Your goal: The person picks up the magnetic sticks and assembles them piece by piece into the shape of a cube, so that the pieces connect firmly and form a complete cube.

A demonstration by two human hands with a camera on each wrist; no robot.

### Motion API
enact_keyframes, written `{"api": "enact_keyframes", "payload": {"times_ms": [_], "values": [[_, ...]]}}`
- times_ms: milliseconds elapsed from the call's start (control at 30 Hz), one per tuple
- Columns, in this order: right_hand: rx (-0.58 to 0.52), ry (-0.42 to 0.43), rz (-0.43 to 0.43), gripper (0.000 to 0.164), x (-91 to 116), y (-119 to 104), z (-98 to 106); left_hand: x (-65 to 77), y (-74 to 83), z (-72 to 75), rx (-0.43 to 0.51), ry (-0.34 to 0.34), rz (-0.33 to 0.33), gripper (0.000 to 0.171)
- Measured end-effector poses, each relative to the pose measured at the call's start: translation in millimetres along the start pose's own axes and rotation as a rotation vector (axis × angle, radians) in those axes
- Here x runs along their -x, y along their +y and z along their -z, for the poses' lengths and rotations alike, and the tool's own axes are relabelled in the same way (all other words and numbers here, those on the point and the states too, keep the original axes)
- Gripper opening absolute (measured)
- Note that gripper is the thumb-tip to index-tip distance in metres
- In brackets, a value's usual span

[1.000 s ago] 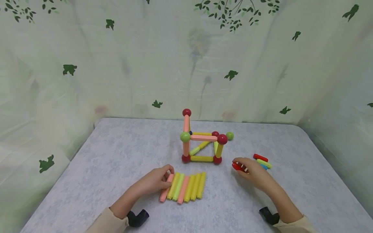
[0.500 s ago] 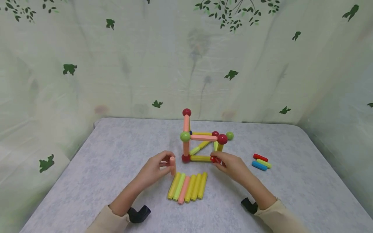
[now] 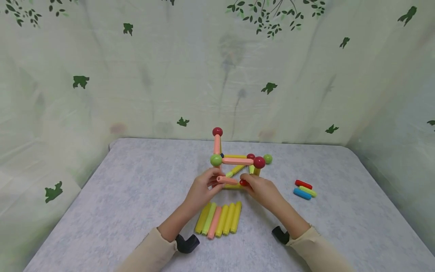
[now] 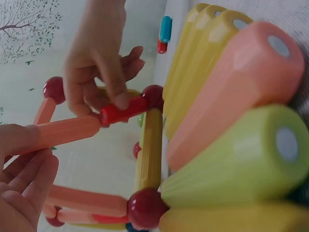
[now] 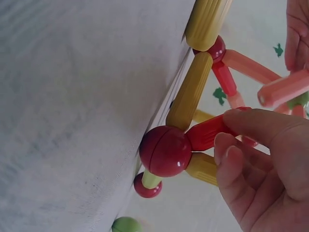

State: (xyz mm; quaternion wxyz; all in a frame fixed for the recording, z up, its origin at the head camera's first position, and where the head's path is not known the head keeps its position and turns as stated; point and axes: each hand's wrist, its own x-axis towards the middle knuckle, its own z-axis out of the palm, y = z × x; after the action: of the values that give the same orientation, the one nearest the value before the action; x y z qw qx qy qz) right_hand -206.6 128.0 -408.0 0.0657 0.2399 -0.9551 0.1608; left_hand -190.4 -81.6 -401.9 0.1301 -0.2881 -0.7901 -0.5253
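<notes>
My left hand (image 3: 202, 189) grips a pink stick (image 3: 227, 180) just in front of the ball-and-stick frame, its far end pointing toward my right hand (image 3: 263, 191). Between thumb and fingers, my right hand pinches a short red stick (image 5: 207, 132). In the right wrist view the red stick's end meets a red ball (image 5: 165, 151) at the frame's lower front right corner. A second short red stick (image 5: 224, 78) leans from the opposite front ball. Above both hands runs a pink crossbar (image 3: 238, 161) between a green ball (image 3: 216, 159) and a red ball (image 3: 259, 162).
Nearer my body lies a row of yellow, lime and pink sticks (image 3: 214, 223). Short red, lime and blue sticks (image 3: 302, 193) lie to the right on the grey table (image 3: 146, 170). A green ball (image 3: 267, 158) shows behind the frame, and a leaf-printed curtain (image 3: 163, 68) hangs behind the table.
My left hand has lifted the pink stick from the row and brought it right, up to the frame. My right hand has carried the short red stick left to the frame's corner ball.
</notes>
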Motion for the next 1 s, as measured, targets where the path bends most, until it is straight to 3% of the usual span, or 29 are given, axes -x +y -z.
{"api": "enact_keyframes", "payload": {"times_ms": [300, 400, 467, 567, 667, 733, 833, 1000], "values": [[-0.080, 0.023, 0.016, 0.029, -1.0, 0.7, -1.1, -4.9, -2.3, -13.1, 0.007, 0.009, 0.018, 0.025], [-0.106, 0.041, 0.045, 0.027, -1.5, 1.3, -1.1, -5.3, -2.6, -11.8, -0.050, 0.009, 0.005, 0.027], [-0.121, 0.058, 0.068, 0.025, -1.9, 1.5, -1.2, -5.4, -2.2, -9.6, -0.138, 0.005, -0.028, 0.030], [-0.138, 0.074, 0.083, 0.023, -3.2, 1.0, -2.1, -5.6, -0.1, -2.7, -0.373, 0.020, -0.140, 0.038], [-0.146, 0.084, 0.061, 0.020, -5.0, -1.0, -2.1, -8.9, 1.6, 7.3, -0.591, 0.089, -0.297, 0.045], [-0.150, 0.089, 0.045, 0.018, -6.1, -2.5, -2.0, -13.0, 1.7, 14.2, -0.680, 0.127, -0.347, 0.053], [-0.137, 0.115, 0.035, 0.016, -8.5, -4.1, -2.6, -21.0, -0.9, 21.3, -0.696, 0.104, -0.299, 0.064], [-0.162, 0.148, 0.013, 0.012, -12.1, -6.9, -4.6, -29.5, -5.9, 24.0, -0.575, 0.034, -0.188, 0.059]]}}
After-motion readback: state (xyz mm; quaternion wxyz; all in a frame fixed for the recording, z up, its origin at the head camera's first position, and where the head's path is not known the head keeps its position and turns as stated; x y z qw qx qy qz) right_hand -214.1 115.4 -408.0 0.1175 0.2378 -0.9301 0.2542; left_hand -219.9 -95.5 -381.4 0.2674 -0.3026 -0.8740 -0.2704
